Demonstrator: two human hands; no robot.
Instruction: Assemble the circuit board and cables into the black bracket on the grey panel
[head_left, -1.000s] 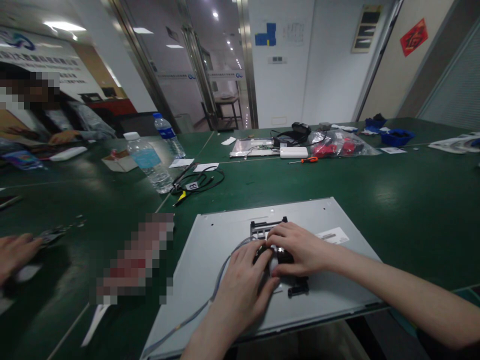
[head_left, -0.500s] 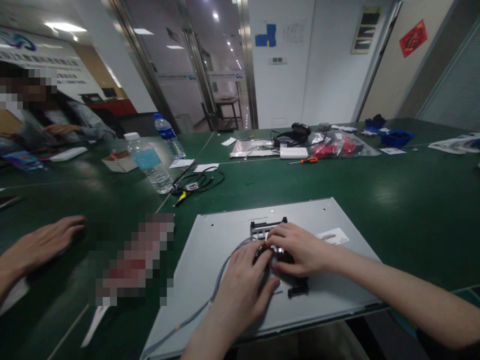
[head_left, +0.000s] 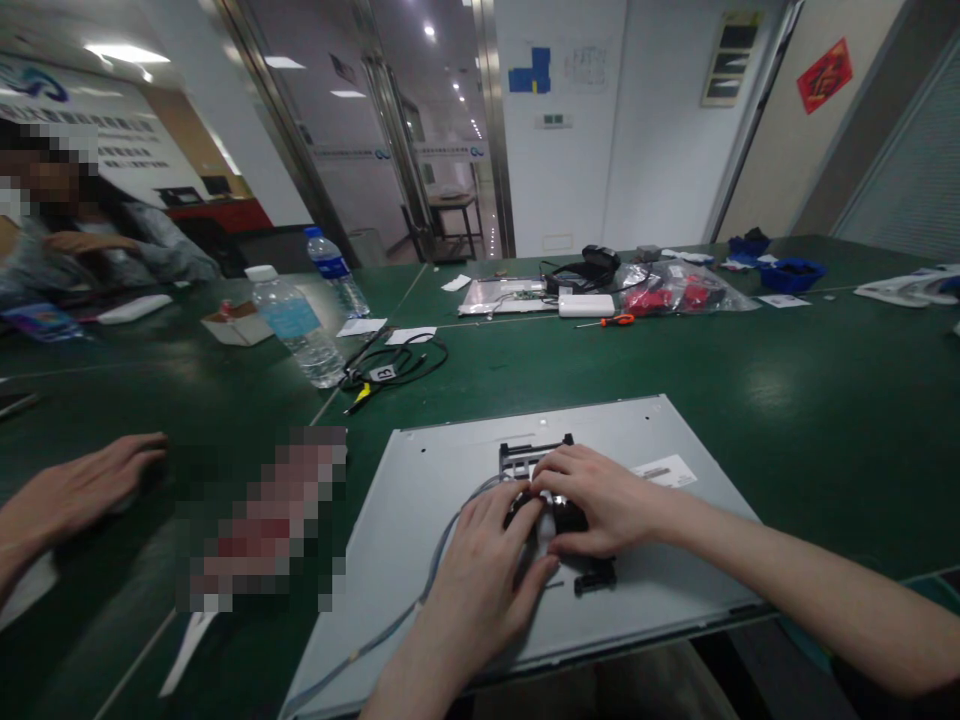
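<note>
A flat pale-grey metal panel [head_left: 375,560] lies in front of me on the green table. At its middle, a glossy black part [head_left: 568,512] with a whitish piece [head_left: 547,530] is mostly covered by my fingers. My left hand [head_left: 491,545] curls over its left side, with the thumb toward me. From the right, my right hand [head_left: 592,495] grips the part, its fingertips meeting the left ones. Black plastic brackets [head_left: 596,578] show on the panel below and above the hands. A grey cable [head_left: 431,570] runs from there to the panel's near left corner.
Left of the panel, another person's hand [head_left: 97,480] rests on the table beside a blurred-out reddish item [head_left: 285,510]. Beyond stand water bottles [head_left: 296,325], a coiled black cable [head_left: 416,355], an orange-handled screwdriver [head_left: 615,320], a clear bag [head_left: 682,290] and a blue tray [head_left: 793,273].
My hands stay at the same part, with only slight finger movement; a little more of the whitish piece shows between them. The panel has not moved.
</note>
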